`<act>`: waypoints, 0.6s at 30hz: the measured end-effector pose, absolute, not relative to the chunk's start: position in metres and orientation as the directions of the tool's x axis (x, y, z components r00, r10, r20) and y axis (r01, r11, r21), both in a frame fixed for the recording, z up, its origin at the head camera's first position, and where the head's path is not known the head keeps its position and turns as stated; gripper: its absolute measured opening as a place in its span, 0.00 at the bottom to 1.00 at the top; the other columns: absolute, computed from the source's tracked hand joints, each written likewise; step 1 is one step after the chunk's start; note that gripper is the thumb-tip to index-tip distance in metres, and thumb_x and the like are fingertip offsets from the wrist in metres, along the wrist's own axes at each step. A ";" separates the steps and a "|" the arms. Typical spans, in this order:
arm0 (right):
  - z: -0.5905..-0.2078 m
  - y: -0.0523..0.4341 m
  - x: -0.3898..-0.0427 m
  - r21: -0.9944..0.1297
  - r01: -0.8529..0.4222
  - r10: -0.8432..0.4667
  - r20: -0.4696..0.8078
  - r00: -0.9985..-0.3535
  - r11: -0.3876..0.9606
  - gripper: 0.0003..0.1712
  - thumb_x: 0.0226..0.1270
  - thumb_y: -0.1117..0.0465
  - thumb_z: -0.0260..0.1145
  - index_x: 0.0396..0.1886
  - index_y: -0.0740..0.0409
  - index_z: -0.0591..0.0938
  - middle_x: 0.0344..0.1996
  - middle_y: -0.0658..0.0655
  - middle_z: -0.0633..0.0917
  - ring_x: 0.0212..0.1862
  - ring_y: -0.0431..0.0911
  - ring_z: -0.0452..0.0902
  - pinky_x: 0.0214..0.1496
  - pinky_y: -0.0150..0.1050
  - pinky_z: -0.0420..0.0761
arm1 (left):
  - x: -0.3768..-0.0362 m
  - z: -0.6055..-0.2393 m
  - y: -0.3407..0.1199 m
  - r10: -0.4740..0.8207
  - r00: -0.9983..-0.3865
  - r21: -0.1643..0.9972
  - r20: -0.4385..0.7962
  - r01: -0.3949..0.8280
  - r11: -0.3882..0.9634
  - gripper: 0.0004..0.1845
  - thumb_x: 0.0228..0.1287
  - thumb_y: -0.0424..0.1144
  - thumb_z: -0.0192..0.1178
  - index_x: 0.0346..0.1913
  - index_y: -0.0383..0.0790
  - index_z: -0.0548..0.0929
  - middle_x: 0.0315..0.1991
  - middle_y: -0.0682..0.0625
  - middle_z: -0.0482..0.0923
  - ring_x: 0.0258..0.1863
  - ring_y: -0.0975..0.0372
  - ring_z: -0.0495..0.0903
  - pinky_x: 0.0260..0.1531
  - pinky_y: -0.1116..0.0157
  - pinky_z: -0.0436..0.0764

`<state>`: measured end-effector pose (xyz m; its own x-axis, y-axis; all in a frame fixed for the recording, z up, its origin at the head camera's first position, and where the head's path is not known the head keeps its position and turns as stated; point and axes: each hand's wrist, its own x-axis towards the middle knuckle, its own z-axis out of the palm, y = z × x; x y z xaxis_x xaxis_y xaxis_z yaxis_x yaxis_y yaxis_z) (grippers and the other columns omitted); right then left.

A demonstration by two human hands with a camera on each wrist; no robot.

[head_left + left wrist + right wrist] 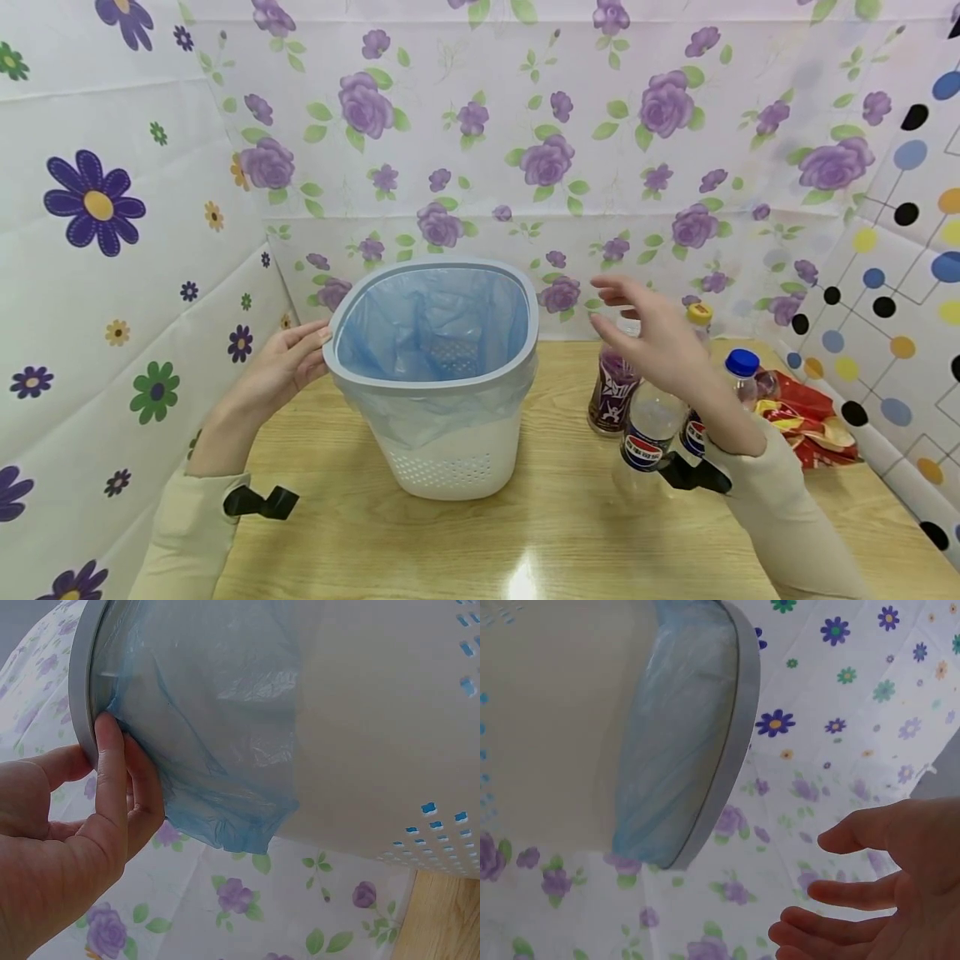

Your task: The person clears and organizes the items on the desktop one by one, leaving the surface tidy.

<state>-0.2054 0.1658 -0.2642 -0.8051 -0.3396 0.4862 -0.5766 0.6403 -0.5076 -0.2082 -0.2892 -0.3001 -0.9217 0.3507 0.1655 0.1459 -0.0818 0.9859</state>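
A white trash bin with a grey rim stands on the table, lined with a blue plastic bag folded over its outside. My left hand pinches the rim at its left side. In the left wrist view, the thumb sits on one side of the rim and the fingers against the bag under it. My right hand is in the air to the right of the bin, fingers apart and holding nothing. It partly covers the bottles behind it. In the right wrist view, its fingertips are clear of the rim.
Under the right hand stand a purple-labelled bottle, a Pepsi bottle, a blue-capped bottle and a yellow-capped one. Red snack packaging lies at the far right. Patterned cloth walls enclose the wooden table.
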 end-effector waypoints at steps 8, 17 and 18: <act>-0.282 0.188 -0.201 -0.469 -0.518 -0.290 0.475 -0.831 0.715 0.29 0.71 0.58 0.60 0.68 0.60 0.66 0.57 0.68 0.78 0.58 0.61 0.74 0.59 0.59 0.77 | -0.208 -0.300 -0.288 0.356 -0.919 0.985 0.168 0.148 -0.085 0.33 0.77 0.36 0.44 0.70 0.15 0.44 0.53 0.58 0.80 0.51 0.70 0.82 0.50 0.75 0.81; -0.310 0.205 -0.202 -0.475 -0.424 -0.211 0.438 -0.874 0.771 0.38 0.70 0.55 0.61 0.73 0.59 0.57 0.57 0.71 0.76 0.56 0.64 0.75 0.54 0.60 0.80 | -0.207 -0.299 -0.288 0.350 -0.922 0.986 0.167 0.149 -0.077 0.34 0.77 0.36 0.44 0.70 0.15 0.43 0.53 0.59 0.80 0.51 0.70 0.82 0.50 0.75 0.81; -0.313 0.207 -0.202 -0.480 -0.415 -0.203 0.432 -0.879 0.773 0.38 0.70 0.55 0.61 0.73 0.60 0.58 0.57 0.72 0.76 0.56 0.65 0.76 0.53 0.61 0.80 | -0.207 -0.299 -0.288 0.350 -0.922 0.986 0.168 0.149 -0.079 0.34 0.77 0.36 0.44 0.70 0.15 0.43 0.53 0.59 0.80 0.51 0.70 0.82 0.50 0.75 0.81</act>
